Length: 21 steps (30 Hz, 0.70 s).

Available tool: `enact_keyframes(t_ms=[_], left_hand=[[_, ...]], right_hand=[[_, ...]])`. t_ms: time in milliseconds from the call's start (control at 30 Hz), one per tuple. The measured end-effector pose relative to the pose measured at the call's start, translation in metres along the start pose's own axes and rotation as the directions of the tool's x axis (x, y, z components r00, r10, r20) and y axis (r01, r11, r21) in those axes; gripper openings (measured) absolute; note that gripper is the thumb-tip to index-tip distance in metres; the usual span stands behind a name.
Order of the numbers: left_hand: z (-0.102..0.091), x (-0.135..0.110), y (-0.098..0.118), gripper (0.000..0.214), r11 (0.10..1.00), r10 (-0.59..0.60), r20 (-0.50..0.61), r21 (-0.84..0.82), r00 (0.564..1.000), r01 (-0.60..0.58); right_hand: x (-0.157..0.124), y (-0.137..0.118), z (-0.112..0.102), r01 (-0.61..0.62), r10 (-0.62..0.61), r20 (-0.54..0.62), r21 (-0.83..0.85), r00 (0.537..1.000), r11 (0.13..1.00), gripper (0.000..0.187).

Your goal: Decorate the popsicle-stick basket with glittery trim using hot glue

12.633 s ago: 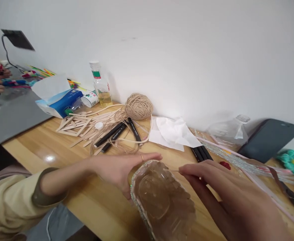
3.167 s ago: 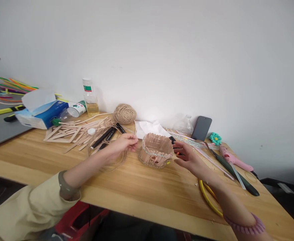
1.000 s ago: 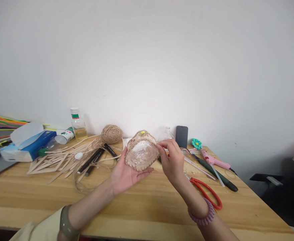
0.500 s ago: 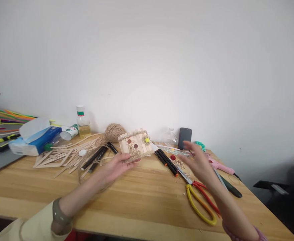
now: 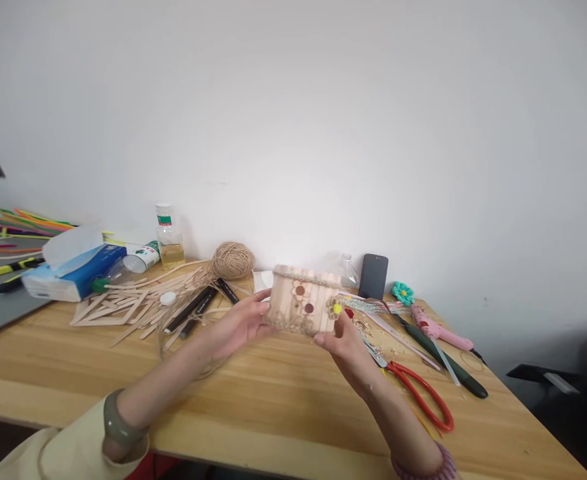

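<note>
Between my two hands is a small box-like craft piece faced with wooden craft sticks [image 5: 284,300]. Twine runs along its top and bottom edges, and flower shapes with brown centres decorate its front. A twine flower with a yellow centre [image 5: 337,309] sits at its right end. My left hand [image 5: 246,325] grips the left end, its fingers partly behind the piece. At the lower right corner, my right hand [image 5: 342,345] holds on with the thumb in front. Red-handled scissors [image 5: 423,393] lie just right of my right forearm.
Loose craft sticks [image 5: 133,303], black markers [image 5: 193,310] and a twine ball [image 5: 232,260] lie left. A tissue pack [image 5: 83,270] and a glass bottle [image 5: 170,240] stand behind. On the right are a phone [image 5: 373,277], a teal flower [image 5: 402,293] and a pink glue gun [image 5: 438,330].
My right hand has come down and left from the air and taken hold of the craft piece's right end. The piece has shifted right and now faces me more squarely.
</note>
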<state>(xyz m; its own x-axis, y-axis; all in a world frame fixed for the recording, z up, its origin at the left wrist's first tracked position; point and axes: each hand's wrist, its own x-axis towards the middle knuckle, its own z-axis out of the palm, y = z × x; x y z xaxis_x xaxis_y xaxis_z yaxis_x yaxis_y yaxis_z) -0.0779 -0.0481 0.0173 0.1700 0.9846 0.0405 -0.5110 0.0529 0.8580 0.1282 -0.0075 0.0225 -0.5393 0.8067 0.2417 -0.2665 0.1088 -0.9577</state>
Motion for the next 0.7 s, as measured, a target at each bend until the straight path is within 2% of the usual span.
enact_keyframes(t_ms=[100, 233, 367, 500, 600, 700], left_hand=[[-0.011, 0.006, -0.003, 0.029, 0.998, 0.016, -0.091, 0.058, 0.996, -0.011], [-0.025, 0.013, -0.01, 0.011, 0.983, 0.045, -0.207, 0.183, 0.977, -0.006], [-0.029, 0.013, -0.013, 0.014, 0.943, 0.031, -0.213, 0.33, 0.977, 0.041], [-0.026, 0.009, -0.016, 0.016, 0.878, 0.038, -0.204, 0.475, 0.978, 0.065], [-0.031, 0.011, -0.011, 0.021, 0.812, 0.14, -0.218, 0.583, 0.966, 0.014], [-0.051, 0.023, 0.008, 0.026, 0.701, 0.336, -0.257, 0.711, 0.906, -0.058]], right_hand=[[0.0, 0.001, -0.004, 0.038, -0.036, -0.027, 0.082, 0.999, 0.996, 0.06], [0.002, 0.003, -0.005, 0.065, -0.054, -0.062, 0.178, 0.997, 0.982, 0.05], [0.001, 0.011, -0.006, 0.068, -0.041, -0.12, 0.224, 0.992, 0.972, 0.041], [0.001, 0.019, -0.01, 0.092, -0.051, -0.189, 0.218, 0.981, 0.972, 0.046], [0.002, 0.02, -0.015, 0.108, -0.059, -0.226, 0.212, 0.972, 0.971, 0.052], [0.003, 0.016, -0.019, 0.107, -0.052, -0.246, 0.216, 0.968, 0.97, 0.058]])
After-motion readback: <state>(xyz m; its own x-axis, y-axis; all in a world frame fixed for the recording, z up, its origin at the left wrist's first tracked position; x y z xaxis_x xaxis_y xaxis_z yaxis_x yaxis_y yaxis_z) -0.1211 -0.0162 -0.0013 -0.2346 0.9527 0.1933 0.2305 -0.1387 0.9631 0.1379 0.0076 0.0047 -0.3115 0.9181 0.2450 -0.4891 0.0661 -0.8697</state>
